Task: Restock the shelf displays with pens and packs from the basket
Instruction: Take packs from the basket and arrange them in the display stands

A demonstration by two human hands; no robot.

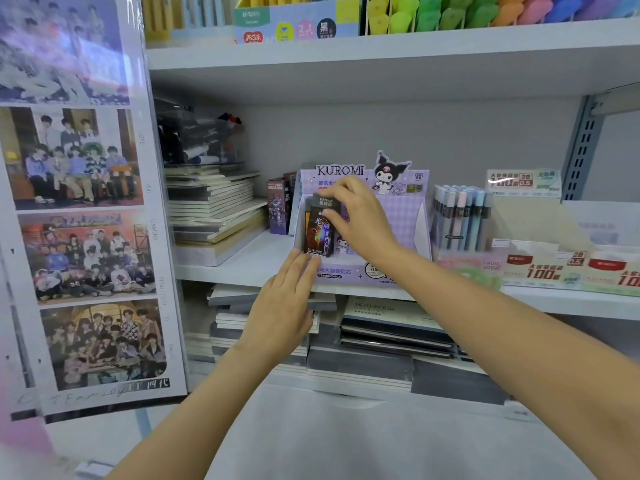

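Right hand (360,220), centre of frame: fingertips (329,216) pinched on the upper part of a dark pack (318,233), thumb side hidden behind it. The pack stands upright, its lower end inside the left part of the purple display box (408,223) on the middle shelf (242,261).

Left hand (280,306), just below: fingers (301,265) straight and together, holding nothing, tips touching the box's lower left front edge; it appears to steady the box.

Handling, as judged: the pack looks like a small printed card carton, light and fairly stiff, glossy enough to slip under a loose pinch. Its corners would crush if forced against the box wall. Best hold is across the narrow sides near the top, as at present, leaving the base free to seat.

Surroundings: more dark packs (278,209) stand left of the box; stacked notebooks (214,209) further left; pens (460,216) in a clear holder to the right. The basket is not in view.

Step in hand, as judged: seating the pack in the display. Whether it rests on the box floor cannot be told.
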